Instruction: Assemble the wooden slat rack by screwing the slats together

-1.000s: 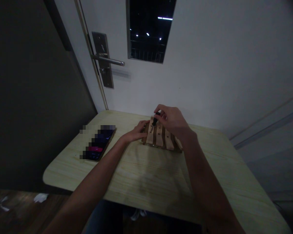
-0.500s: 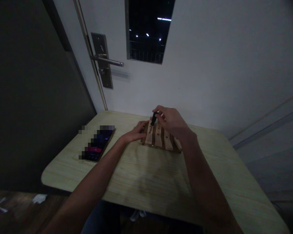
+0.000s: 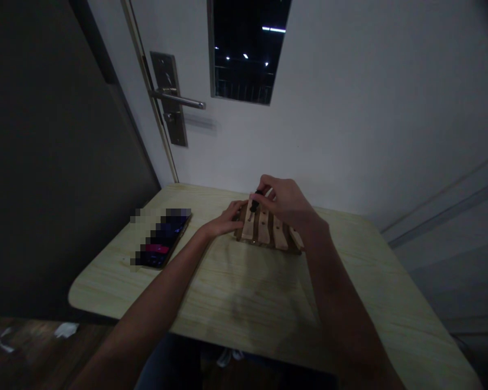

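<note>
Black-handled screwdriver (image 3: 256,204) pinched in the right hand (image 3: 283,199) tilts over a brown wooden rack (image 3: 271,239) far on the pale table (image 3: 353,281), slats (image 3: 263,232) laid, leftmost seemingly unfinished, left hand (image 3: 226,220) spread against its left end.

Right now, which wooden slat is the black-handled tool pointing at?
The leftmost slat, nearest the left hand. The tool, held in the right hand, points down at it; the other slats lie farther right, away from its tip.

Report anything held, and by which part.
Right hand holds a screwdriver by its black handle; left hand touches the left end of the slatted wooden piece, whether it grips is unclear.
</note>
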`<state>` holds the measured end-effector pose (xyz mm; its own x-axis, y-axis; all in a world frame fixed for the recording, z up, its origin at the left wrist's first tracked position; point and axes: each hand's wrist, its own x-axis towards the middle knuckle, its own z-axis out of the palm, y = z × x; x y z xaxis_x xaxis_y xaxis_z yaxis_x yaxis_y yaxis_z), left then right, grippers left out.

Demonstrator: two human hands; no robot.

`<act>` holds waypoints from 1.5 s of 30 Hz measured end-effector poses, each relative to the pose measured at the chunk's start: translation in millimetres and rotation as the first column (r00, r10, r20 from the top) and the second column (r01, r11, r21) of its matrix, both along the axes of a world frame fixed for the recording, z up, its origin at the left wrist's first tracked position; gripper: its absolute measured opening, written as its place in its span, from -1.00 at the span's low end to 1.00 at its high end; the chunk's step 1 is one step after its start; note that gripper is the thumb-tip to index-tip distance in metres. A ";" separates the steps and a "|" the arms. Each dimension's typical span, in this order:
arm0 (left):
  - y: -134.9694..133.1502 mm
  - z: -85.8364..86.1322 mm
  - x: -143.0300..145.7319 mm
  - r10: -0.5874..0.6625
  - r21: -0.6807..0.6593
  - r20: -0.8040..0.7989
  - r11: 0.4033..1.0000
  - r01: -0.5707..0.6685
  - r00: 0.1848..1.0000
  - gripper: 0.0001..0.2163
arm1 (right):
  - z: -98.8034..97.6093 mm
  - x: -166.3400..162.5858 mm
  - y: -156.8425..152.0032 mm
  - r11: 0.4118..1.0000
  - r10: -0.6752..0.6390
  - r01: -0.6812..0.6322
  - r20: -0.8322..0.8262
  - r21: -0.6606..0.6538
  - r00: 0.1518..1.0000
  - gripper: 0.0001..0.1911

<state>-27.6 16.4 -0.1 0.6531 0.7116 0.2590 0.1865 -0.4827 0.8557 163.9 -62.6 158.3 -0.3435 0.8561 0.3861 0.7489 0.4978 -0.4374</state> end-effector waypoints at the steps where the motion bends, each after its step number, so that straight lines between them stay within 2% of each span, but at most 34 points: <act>1: 0.3 -0.5 0.1 0.002 -0.005 0.002 1.000 -0.002 1.000 -0.25 | -0.2 -0.2 -0.2 1.000 0.005 -0.005 -0.007 -0.005 1.000 -0.88; 6: -0.6 1.1 1.1 -0.003 -0.028 0.010 1.000 0.003 1.000 -0.25 | -1.1 -1.4 0.3 1.000 0.013 -0.013 -0.003 -0.022 1.000 -0.89; 16: -6.8 8.6 2.5 0.013 -0.008 0.004 1.000 -0.013 1.000 -0.28 | -3.0 0.0 0.6 0.999 -0.012 0.010 0.076 0.034 0.997 -0.88; 23: -9.2 11.5 1.4 0.004 -0.023 -0.005 1.000 -0.005 1.000 -0.26 | -4.5 3.2 0.0 0.998 -0.026 0.021 0.081 0.052 0.996 -0.73; 30: -8.0 9.6 -0.5 0.002 -0.017 0.013 1.000 -0.002 1.000 -0.28 | -1.5 2.4 2.1 0.991 -0.131 0.129 0.089 0.025 0.987 -0.90; 36: -6.3 8.1 -0.1 -0.009 -0.032 0.029 0.999 0.010 1.000 -0.26 | -3.6 -2.6 1.0 0.993 -0.106 0.101 0.100 0.061 0.989 -0.91; 43: -7.2 8.4 1.5 -0.013 -0.059 0.053 0.998 0.016 0.998 -0.23 | -3.8 -5.8 3.2 0.999 -0.045 0.042 0.127 0.024 0.991 -0.80; 45: -7.9 9.1 1.2 -0.014 -0.055 0.046 0.998 0.016 0.999 -0.23 | -7.1 -2.8 5.0 0.999 -0.012 0.009 0.098 0.031 0.995 -0.71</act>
